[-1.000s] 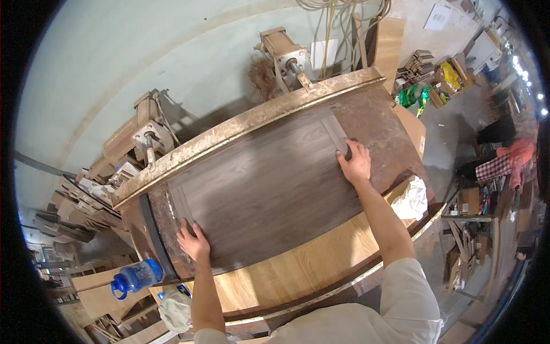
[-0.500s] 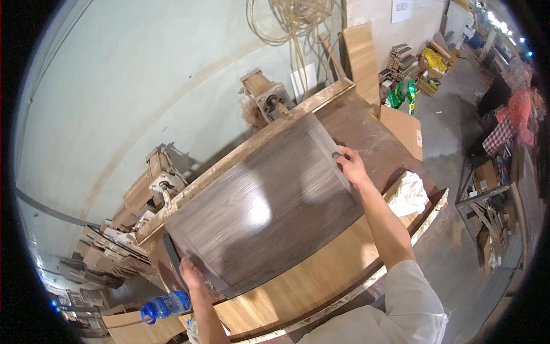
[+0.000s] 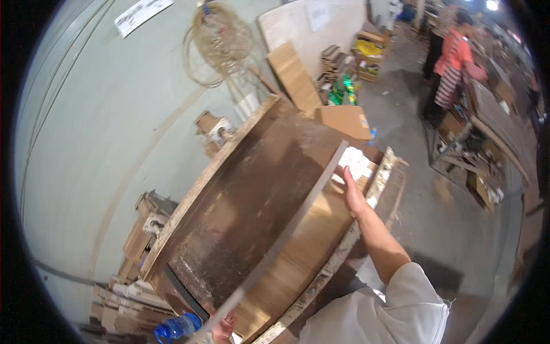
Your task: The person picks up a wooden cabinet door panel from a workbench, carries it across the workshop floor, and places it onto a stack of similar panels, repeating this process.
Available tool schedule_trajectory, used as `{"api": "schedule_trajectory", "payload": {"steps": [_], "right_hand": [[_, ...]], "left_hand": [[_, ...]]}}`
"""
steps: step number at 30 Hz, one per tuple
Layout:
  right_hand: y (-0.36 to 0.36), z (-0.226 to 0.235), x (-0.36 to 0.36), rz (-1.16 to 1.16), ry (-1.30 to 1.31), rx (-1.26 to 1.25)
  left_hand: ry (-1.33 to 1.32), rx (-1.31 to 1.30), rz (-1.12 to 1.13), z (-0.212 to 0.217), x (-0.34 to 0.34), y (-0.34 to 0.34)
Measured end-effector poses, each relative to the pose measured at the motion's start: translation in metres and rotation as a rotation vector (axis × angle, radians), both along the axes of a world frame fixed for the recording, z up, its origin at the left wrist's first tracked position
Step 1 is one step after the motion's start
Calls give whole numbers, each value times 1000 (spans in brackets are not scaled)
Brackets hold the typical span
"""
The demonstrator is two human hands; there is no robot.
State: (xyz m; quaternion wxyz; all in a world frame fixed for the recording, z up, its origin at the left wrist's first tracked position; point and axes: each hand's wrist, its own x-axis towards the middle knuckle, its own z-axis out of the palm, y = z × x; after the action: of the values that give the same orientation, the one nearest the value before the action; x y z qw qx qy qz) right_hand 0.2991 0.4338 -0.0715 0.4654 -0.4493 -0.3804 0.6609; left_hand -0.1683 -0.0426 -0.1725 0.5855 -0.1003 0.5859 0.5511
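Tilted up on edge over the workbench (image 3: pixel 321 275): a large dark wood panel (image 3: pixel 252 212), stained brown underside facing the pale green wall, thin grey edge running diagonally from lower left to upper right. Right hand (image 3: pixel 350 192) at the upper end of that edge, palm against the panel, fingers wrapped round the edge and gripping it; forearm and white sleeve entering from the lower right. Left hand (image 3: pixel 224 325) at the lower end, only partly in view at the bottom of the frame, fingers curled under the panel's edge and holding it there. Just left of that hand, a blue plastic water bottle (image 3: pixel 177 327) lying on its side. Under the raised panel, the lighter, golden wood top of the bench, with a rough, chipped front rim. Near the right hand, a crumpled white rag (image 3: pixel 358 162) on the bench, and beyond it a cardboard box (image 3: pixel 344 121). Against the wall, a coil of pale hose (image 3: pixel 220 43) hanging high, wooden offcuts stacked at lower left. Far right, well apart, another person in an orange top (image 3: pixel 455 54) standing by cluttered shelving.
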Motion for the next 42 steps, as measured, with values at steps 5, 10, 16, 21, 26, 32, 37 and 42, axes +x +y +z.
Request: {"api": "schedule_trajectory", "payload": {"steps": [5, 10, 16, 21, 26, 32, 37, 42], "right_hand": [[-75, -50, 62, -135, 709, -154], [-190, -55, 155, -472, 692, -31], [-368, -8, 252, -833, 477, 64], [-541, 83, 286, -1114, 907, 483], [-671, 71, 320, -1661, 692, 560], [-815, 65, 365, -1894, 602, 529], [-872, 58, 430, -2071, 542, 548], [-889, 45, 488, -2138, 568, 381]], "left_hand": [[464, 52, -194, -54, -35, -17], [385, 385, -251, -1, 39, 82], [194, 622, -399, 52, 115, 158], [193, 633, -730, 96, 273, 225], [-66, 781, -1118, 73, 399, 280], [19, 724, -1424, 111, 598, 227], [-80, 669, -1573, 129, 717, 175], [-152, 535, -1506, 145, 820, 89]]}}
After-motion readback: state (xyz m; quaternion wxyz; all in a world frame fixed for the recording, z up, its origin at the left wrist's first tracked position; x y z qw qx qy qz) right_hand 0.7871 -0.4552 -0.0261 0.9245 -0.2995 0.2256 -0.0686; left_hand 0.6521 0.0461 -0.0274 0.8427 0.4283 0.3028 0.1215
